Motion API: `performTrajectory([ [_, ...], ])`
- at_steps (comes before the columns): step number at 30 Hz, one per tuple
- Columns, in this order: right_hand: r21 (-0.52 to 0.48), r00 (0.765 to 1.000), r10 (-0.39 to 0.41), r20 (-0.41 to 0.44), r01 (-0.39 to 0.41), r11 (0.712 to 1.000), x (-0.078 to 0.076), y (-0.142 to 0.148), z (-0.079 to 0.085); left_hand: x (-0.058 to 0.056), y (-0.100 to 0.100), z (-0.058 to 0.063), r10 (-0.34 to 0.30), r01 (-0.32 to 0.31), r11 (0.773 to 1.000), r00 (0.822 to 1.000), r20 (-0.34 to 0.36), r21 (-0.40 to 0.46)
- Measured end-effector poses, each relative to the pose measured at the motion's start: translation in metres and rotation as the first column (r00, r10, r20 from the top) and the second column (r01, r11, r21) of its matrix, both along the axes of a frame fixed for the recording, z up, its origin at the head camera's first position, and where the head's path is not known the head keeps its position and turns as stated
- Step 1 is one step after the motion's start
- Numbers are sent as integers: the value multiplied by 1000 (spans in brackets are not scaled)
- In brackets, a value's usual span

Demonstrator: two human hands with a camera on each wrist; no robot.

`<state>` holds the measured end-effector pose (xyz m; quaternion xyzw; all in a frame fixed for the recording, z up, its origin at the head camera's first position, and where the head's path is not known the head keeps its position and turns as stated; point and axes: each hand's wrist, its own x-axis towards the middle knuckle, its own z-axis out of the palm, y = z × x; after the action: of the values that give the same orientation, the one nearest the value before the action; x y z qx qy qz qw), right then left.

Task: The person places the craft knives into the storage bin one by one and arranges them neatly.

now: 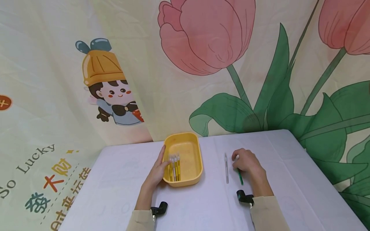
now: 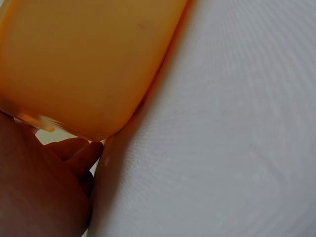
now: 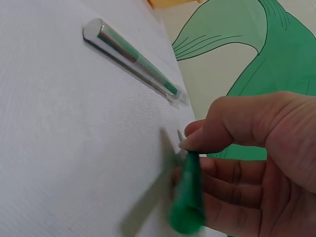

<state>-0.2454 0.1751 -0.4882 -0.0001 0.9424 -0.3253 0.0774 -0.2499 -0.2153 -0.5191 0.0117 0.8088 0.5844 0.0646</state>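
Note:
At the left side of a yellow plastic tray (image 1: 190, 154), my left hand (image 1: 154, 175) grips the wall, thumb over the rim and fingers outside. Several slim craft knives (image 1: 175, 170) with clear caps, mostly gold-coloured and one silvery, lie side by side in the tray's left part. My right hand (image 1: 249, 162) pinches a green craft knife (image 3: 187, 197) near its tip end between thumb and fingers. Its green handle end points back toward the wrist, and it casts a shadow on the cloth. Left of that hand lies a silver craft knife (image 1: 226, 170) with a knurled grip and clear cap.
A white cloth covers the table (image 1: 202, 208), whose back edge meets a printed backdrop (image 1: 138, 64) with tulips and a cartoon figure. A black wrist camera (image 1: 245, 196) sits at the right sleeve, another camera (image 1: 160, 208) at the left.

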Motion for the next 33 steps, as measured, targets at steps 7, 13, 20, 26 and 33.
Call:
performTrajectory([
  [7,-3,999,-8,-35,8,1000,-2,4,1,0,0,1,-4,4,1000,1000,-3,-2],
  [13,3,995,-7,-97,7,1000,-4,4,1,1,1,2,1,-1,1000,1000,-4,5],
  [20,-20,993,-24,-112,22,1000,-4,4,0,1,0,1,-1,1,1000,1000,0,10],
  [26,-63,991,-22,-133,14,998,-4,-1,2,1,0,2,-11,10,1000,1000,5,12],
  [33,-135,980,-16,-199,-11,991,-5,-7,4,-1,-1,2,-8,8,1000,999,32,9],
])
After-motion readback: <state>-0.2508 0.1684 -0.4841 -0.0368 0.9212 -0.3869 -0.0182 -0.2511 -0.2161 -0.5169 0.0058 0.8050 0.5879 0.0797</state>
